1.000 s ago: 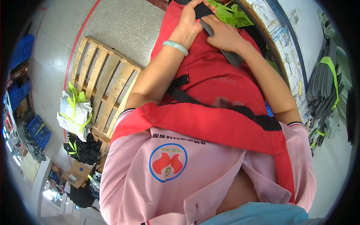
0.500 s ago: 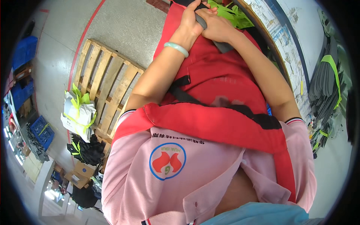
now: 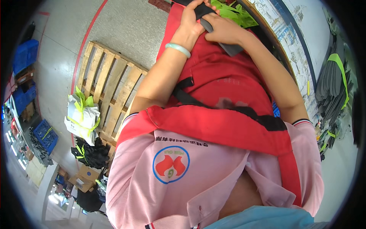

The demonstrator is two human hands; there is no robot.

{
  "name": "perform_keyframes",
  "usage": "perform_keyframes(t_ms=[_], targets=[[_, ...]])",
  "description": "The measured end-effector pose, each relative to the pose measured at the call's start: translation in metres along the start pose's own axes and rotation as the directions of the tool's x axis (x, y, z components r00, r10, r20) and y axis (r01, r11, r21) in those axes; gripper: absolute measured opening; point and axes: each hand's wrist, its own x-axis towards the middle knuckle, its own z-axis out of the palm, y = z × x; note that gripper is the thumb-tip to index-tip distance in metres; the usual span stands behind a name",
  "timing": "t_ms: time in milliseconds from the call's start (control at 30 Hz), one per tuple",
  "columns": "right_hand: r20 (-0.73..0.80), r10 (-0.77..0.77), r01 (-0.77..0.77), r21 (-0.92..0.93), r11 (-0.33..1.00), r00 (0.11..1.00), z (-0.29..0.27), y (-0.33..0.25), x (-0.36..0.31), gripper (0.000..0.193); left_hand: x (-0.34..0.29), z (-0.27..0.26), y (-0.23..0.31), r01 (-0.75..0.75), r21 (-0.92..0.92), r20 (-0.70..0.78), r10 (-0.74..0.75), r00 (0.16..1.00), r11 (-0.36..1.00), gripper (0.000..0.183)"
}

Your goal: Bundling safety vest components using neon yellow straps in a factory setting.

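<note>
Upper garment of the person working here: pale-pink knit short-sleeved shirt (image 3: 131,177), open at the neck; dark-and-white striped edging (image 3: 301,121) on the sleeves. Left chest: round blue-ringed emblem (image 3: 171,165), two red leaf shapes, green mark inside; row of small black printed characters (image 3: 181,141) nearby. Over shirt: bright-red cloth apron (image 3: 225,124) with black strap (image 3: 189,97). Left wrist: one smooth pale-green bangle (image 3: 178,49). Near collar: light-blue fabric (image 3: 263,218).

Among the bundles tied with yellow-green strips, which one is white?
The white bundle at the wooden pallet's left side; others, like the black bundle just below it and the grey bundle at far right, are dark.
</note>
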Motion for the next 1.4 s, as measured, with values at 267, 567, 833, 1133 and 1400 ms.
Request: perform_keyframes(t_ms=[267, 567, 833, 1133, 1400], targets=[[-0.208, -0.001, -0.008, -0.042, 0.999, 0.978, 0.006, -0.013, -0.027, 0.066, -0.014, 0.007, -0.012, -0.006, 0.038, 0.072, 0.004, 0.997, 0.999, 0.021], [-0.245, -0.117, 0.112, -0.031, 0.993, 0.963, 0.024, 0.009, -0.049, 0.065, -0.023, 0.009, -0.011, -0.009, 0.108, -0.059, 0.015, 0.998, 0.994, 0.019], [0.046, -0.043, 0.044, -0.019, 0.999, 0.998, 0.002, 0.004, -0.020, 0.067, -0.014, 0.006, -0.005, 0.005, 0.045, -0.027, -0.004, 1.000, 0.999, 0.012], [-0.322, -0.140, 0.091, -0.163, 0.982, 0.936, 0.026, 0.008, -0.030, 0.060, -0.005, -0.010, -0.006, -0.016, -0.032, 0.215, 0.023, 0.976, 0.999, 0.019], [-0.348, -0.225, 0.187, -0.140, 0.972, 0.910, 0.021, 0.020, -0.043, 0.055, -0.033, 0.033, 0.002, 0.050, 0.046, -0.097, -0.046, 0.994, 0.998, 0.022]])
